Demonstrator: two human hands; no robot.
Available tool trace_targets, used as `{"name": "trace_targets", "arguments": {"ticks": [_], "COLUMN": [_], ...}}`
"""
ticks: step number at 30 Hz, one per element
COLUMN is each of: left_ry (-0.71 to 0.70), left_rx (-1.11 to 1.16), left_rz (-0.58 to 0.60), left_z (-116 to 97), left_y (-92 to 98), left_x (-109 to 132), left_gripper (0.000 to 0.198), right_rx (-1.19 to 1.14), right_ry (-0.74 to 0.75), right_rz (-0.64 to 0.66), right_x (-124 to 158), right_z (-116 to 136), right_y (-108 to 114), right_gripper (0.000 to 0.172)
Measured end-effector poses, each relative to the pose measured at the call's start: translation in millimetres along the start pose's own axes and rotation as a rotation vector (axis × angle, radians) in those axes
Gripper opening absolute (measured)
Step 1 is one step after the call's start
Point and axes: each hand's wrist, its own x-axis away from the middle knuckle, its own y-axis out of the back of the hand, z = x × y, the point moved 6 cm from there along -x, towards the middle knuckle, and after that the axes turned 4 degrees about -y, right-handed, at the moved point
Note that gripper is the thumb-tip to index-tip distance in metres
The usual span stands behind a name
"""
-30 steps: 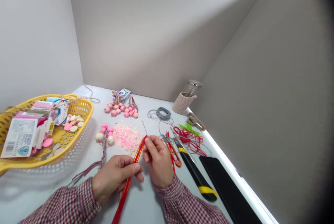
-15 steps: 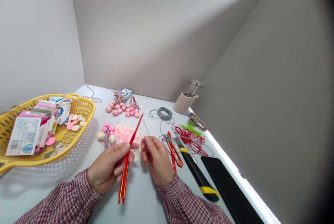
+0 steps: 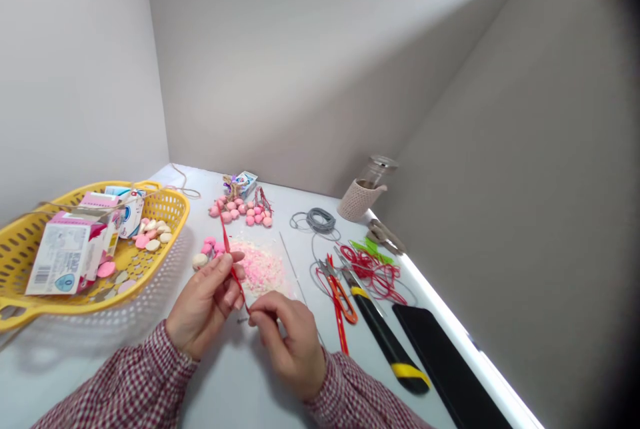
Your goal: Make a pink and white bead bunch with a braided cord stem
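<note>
Between the fingertips of my left hand point(image 3: 203, 305) is the middle of a narrow red ribbon point(image 3: 226, 237), its upper part pointing up and left. My right hand point(image 3: 295, 345) pinches the ribbon's lower end, close below the left fingers. Just beyond both hands lies a heap of pink and white shavings point(image 3: 264, 267). Pink and whitish beads point(image 3: 201, 261) sit left of that heap, partly hidden by my left hand. A long thin metal rod point(image 3: 289, 257) runs past the heap's right side, and my right hand covers part of it.
At left stands a yellow basket point(image 3: 181, 215) holding boxes and pink and white pieces. Rightward lie orange-handled snips point(image 3: 345, 302), a black-and-yellow knife point(image 3: 385, 342), red cord point(image 3: 367, 262), grey cord point(image 3: 320, 220) and a black slab point(image 3: 440, 349). A covered jar point(image 3: 361, 199) stands behind.
My right hand has come down and left to the ribbon and now pinches its lower end. The ribbon's hanging tails have swung out of sight, and its top leans left. The view has shifted slightly.
</note>
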Motion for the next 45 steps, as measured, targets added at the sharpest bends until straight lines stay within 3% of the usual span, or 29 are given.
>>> {"name": "trace_targets", "arguments": {"ticks": [5, 9, 15, 19, 23, 27, 30, 45], "left_ry": [0.039, 0.060, -0.021, -0.048, -0.052, -0.050, -0.050, -0.045], "left_rx": [-0.058, -0.088, -0.046, -0.022, 0.008, 0.028, 0.038, 0.026], "left_rz": [0.047, 0.037, 0.020, 0.007, -0.001, -0.013, -0.016, 0.007], "left_z": [4.2, 4.8, -3.8, -6.3, -6.3, -5.6, -5.7, -4.9], "left_y": [-4.2, -4.2, -3.8, -3.0, -1.3, 1.3, 1.4, -0.9], "left_x": [3.4, 4.9, 3.3, 3.3, 2.3, 0.5, 0.3, 1.7], "left_gripper": [0.029, 0.030, 0.032, 0.033, 0.031, 0.031, 0.031, 0.029], "right_rx": [-0.235, -0.266, -0.382, -0.399, -0.228, -0.105, -0.071, -0.068], "right_ry": [-0.225, -0.213, -0.236, -0.174, 0.044, 0.180, 0.191, 0.121], "right_rz": [-0.076, -0.070, -0.071, -0.093, -0.185, -0.180, -0.123, -0.085], "right_x": [-0.7, -3.0, 0.5, 1.1, -1.7, -2.2, -2.0, -2.8], "right_z": [-17.1, -14.4, -19.0, -19.5, -2.9, 12.4, 14.5, 10.6], "right_y": [0.6, 1.4, 2.0, 3.9, 15.3, 20.0, 17.4, 11.0], "right_gripper": [0.016, 0.013, 0.013, 0.012, 0.005, 0.014, 0.020, 0.023]}}
